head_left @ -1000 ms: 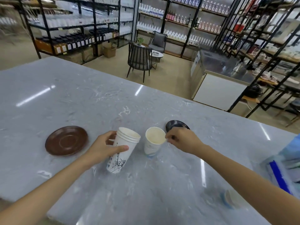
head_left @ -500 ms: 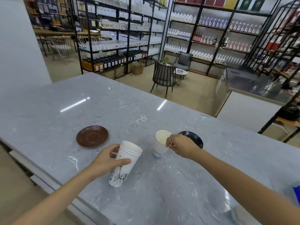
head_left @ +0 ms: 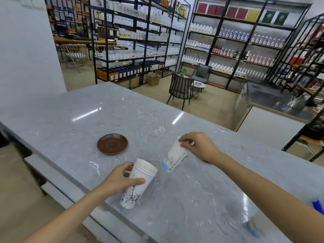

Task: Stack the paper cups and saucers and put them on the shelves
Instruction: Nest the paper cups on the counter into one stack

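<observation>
A person works at a grey marble desk in a stockroom lined with black metal shelves. The left hand is wrapped around a nested stack of paper cups, thumb across the front, tilting its open mouth up and to the right, apparently to receive another cup. The right hand pinches a single paper cup by its rim, the cup lifted and canted with its blue-banded base pointing down toward the stack; the pose suggests it is about to be slotted in. A brown saucer lies flat on the desk just beyond the left hand, untouched and apart from the cups. A sliver of something dark shows under the right wrist, too little to identify. How many cups make up the stack cannot be counted beyond several rims. At the lower right edge a blue-and-white object is blurred and cut off by the frame. The shelves stand well apart from the desk, across an open floor with chairs.
</observation>
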Available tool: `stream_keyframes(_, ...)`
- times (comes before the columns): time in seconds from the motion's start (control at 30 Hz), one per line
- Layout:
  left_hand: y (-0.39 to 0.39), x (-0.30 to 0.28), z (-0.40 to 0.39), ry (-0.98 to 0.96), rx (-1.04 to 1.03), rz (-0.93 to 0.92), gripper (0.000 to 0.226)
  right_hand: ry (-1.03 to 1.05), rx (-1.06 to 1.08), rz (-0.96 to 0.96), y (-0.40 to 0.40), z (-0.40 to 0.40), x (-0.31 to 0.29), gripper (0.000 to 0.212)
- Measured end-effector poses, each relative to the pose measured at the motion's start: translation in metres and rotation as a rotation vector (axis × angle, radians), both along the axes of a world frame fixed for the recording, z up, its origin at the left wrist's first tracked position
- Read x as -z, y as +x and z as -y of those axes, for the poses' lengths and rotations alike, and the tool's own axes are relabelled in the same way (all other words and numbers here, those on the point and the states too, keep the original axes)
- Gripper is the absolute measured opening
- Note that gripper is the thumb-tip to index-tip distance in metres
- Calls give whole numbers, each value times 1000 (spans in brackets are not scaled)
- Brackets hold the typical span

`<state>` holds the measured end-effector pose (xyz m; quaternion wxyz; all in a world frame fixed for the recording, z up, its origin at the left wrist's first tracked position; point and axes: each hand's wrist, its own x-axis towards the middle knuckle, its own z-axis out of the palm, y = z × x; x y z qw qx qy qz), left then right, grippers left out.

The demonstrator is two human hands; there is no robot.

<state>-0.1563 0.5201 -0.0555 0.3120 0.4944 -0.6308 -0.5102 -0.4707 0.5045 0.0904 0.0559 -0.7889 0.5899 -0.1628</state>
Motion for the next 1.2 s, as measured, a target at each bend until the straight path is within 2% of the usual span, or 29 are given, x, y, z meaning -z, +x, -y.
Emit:
stream_keyframes(0.2,-5,-15,-17,-81,87,-1,75,-175,-6,192,21,-40,-44,18)
stream_keyframes(0.43,-16,-34,-35,-152,165,-64,70,-233,19,263,37,-82,-54,12)
stream_keyframes(0.77,-33,-42,-66,-214,243,-86,73,-121,98,404,47,-118,-24,6)
stream_keyframes(1.2,-62,-43,-72,-253,270,-83,69,-12,12,498,39,-149,11,16)
